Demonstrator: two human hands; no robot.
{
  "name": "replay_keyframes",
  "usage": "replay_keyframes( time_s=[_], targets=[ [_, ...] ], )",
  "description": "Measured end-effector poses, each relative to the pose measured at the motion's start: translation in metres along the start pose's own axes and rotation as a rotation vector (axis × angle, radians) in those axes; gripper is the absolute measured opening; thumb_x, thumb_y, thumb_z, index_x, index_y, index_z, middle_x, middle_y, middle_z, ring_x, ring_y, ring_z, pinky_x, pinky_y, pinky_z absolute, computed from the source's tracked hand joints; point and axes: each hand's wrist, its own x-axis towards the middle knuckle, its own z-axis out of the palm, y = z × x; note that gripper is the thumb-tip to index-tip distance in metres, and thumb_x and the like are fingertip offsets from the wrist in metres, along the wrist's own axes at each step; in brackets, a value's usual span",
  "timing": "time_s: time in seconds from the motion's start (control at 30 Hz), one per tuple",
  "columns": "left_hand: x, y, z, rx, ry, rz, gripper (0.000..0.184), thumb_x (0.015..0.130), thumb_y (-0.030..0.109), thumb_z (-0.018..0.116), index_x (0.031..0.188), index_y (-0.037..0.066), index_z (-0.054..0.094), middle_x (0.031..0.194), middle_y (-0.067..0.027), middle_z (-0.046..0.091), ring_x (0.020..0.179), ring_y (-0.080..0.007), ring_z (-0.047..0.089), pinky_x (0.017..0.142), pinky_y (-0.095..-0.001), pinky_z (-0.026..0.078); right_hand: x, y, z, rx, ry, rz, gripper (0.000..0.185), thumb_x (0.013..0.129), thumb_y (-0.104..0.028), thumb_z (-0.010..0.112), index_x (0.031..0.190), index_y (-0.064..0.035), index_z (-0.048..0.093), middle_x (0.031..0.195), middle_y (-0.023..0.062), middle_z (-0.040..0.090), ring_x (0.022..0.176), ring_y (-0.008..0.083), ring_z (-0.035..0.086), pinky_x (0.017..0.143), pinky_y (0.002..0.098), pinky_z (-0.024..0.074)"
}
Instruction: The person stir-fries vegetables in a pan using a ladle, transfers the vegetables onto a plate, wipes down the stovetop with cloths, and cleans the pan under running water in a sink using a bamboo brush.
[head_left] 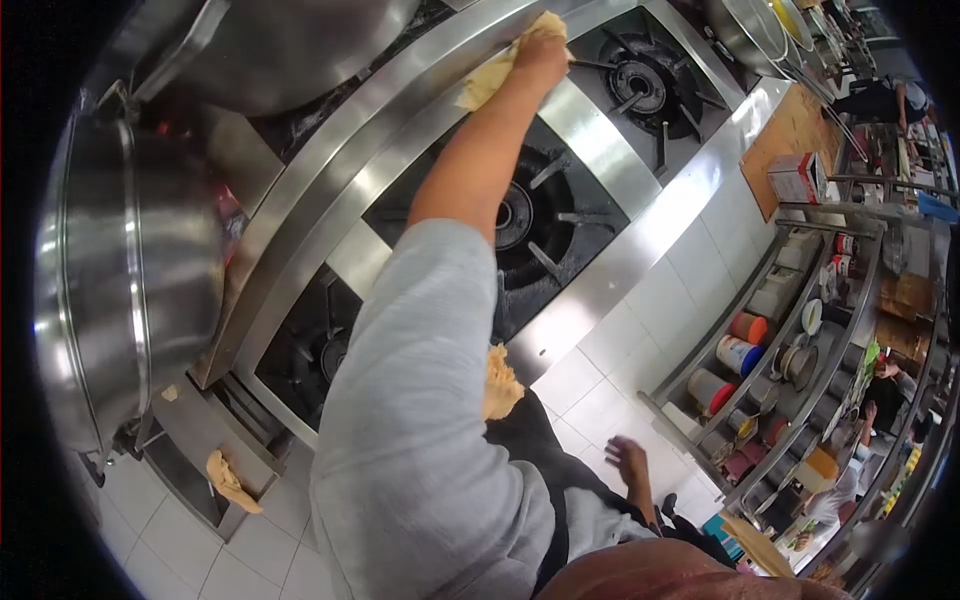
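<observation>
My left hand [541, 62] is closed on a crumpled yellowish cloth [487, 82], pressed on the steel stove top [585, 122] between burners. My bare forearm and grey sleeve cross over the middle burner [515, 215] and hide part of it. My right hand [628, 460] hangs low beside my dark apron, over the tiled floor, with its fingers apart and nothing in them. Another crumpled cloth [502, 384] shows beside my sleeve, near the stove's front edge; what supports it is hidden.
Large steel pots [170, 270] stand at the left. A burner [640, 88] lies at the upper right. Shelving [700, 440] with containers stands at the right, near a box [797, 178]. A cloth [230, 482] hangs at the lower left. Other people [885, 100] appear at the far right.
</observation>
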Motion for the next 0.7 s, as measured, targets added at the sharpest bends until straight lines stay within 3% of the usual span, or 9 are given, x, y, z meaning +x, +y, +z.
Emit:
replay_keyframes(
  time_s=[0.17,0.23,0.27,0.37,0.5,0.53,0.6,0.67,0.7],
  targets=[
    [-0.145,-0.018,-0.160,-0.022,-0.210,0.137,0.027,0.079,0.014,0.061,0.105,0.005,0.062,0.113,-0.0158,0.060,0.112,-0.0316,0.054,0.100,-0.0388,0.039,0.023,-0.041,0.002,0.046,-0.090,-0.070,0.035,0.091,-0.027,0.054,0.114,-0.0012,0.055,0.107,0.0143,0.063,0.096,0.0277,0.062,0.079,0.0435,0.0519],
    [-0.275,-0.057,-0.227,-0.305,-0.235,-0.304,0.037,0.089,0.007,0.050,0.126,0.003,0.053,0.131,-0.0203,0.051,0.126,-0.0326,0.045,0.109,-0.0373,0.031,0.030,-0.026,-0.006,0.016,-0.151,0.110,0.036,0.094,-0.032,0.050,0.112,-0.0025,0.058,0.110,0.0116,0.064,0.100,0.0262,0.061,0.087,0.0409,0.0473],
    [-0.312,-0.042,-0.274,0.000,-0.353,-0.431,0.041,0.091,0.000,0.042,0.131,0.002,0.049,0.137,-0.0200,0.046,0.130,-0.0311,0.042,0.112,-0.0366,0.028,0.026,-0.026,-0.005,-0.135,-0.170,0.089,0.033,0.093,-0.029,0.052,0.111,-0.0020,0.058,0.107,0.0131,0.064,0.097,0.0271,0.062,0.083,0.0407,0.0497],
    [-0.426,-0.041,-0.295,0.032,-0.045,-0.800,0.040,0.093,0.005,0.043,0.132,0.004,0.049,0.134,-0.0202,0.050,0.125,-0.0316,0.047,0.103,-0.0355,0.038,0.009,-0.021,-0.019,-1.008,-0.270,-0.315,0.025,0.090,-0.024,0.057,0.100,-0.0015,0.062,0.093,0.0124,0.066,0.092,0.0237,0.064,0.078,0.0350,0.0512],
    [-0.267,0.014,-0.233,-0.307,-0.074,-0.809,0.030,0.094,0.009,0.046,0.121,0.002,0.057,0.112,-0.0184,0.063,0.107,-0.0317,0.059,0.090,-0.0370,0.045,0.040,0.021,-0.066,-1.015,-0.240,-0.435,0.016,0.086,-0.019,0.060,0.091,-0.0042,0.065,0.084,0.0098,0.065,0.080,0.0194,0.063,0.071,0.0306,0.0482],
    [-0.221,0.012,-0.201,-0.170,-0.252,-0.670,0.029,0.094,0.011,0.048,0.119,0.002,0.058,0.111,-0.0188,0.063,0.107,-0.0322,0.059,0.090,-0.0360,0.045,0.044,0.022,-0.073,-0.788,-0.191,-0.332,0.018,0.088,-0.021,0.058,0.093,-0.0041,0.063,0.086,0.0090,0.065,0.080,0.0190,0.062,0.071,0.0310,0.0482],
    [-0.127,0.024,-0.123,-0.232,-0.144,-0.251,0.033,0.095,0.028,0.045,0.114,0.004,0.058,0.107,-0.0223,0.061,0.101,-0.0389,0.057,0.086,-0.0420,0.045,0.053,0.016,-0.092,-0.344,-0.099,-0.119,0.023,0.090,-0.025,0.056,0.098,-0.0039,0.060,0.090,0.0074,0.064,0.079,0.0183,0.060,0.069,0.0318,0.0481],
    [-0.055,0.033,-0.058,-0.151,-0.114,-0.057,0.029,0.091,0.023,0.049,0.109,0.004,0.060,0.108,-0.0223,0.061,0.102,-0.0405,0.056,0.087,-0.0452,0.045,0.074,0.015,-0.121,0.269,-0.096,0.181,0.027,0.092,-0.025,0.055,0.102,0.0003,0.057,0.096,0.0094,0.063,0.082,0.0202,0.059,0.071,0.0351,0.0494],
    [-0.052,0.031,-0.022,0.007,-0.041,-0.095,0.025,0.089,0.021,0.051,0.102,0.002,0.060,0.103,-0.0225,0.062,0.099,-0.0396,0.057,0.084,-0.0451,0.046,0.085,0.019,-0.135,0.190,-0.097,0.042,0.026,0.092,-0.024,0.055,0.101,0.0012,0.056,0.095,0.0104,0.062,0.083,0.0210,0.059,0.071,0.0355,0.0494]
  ],
)
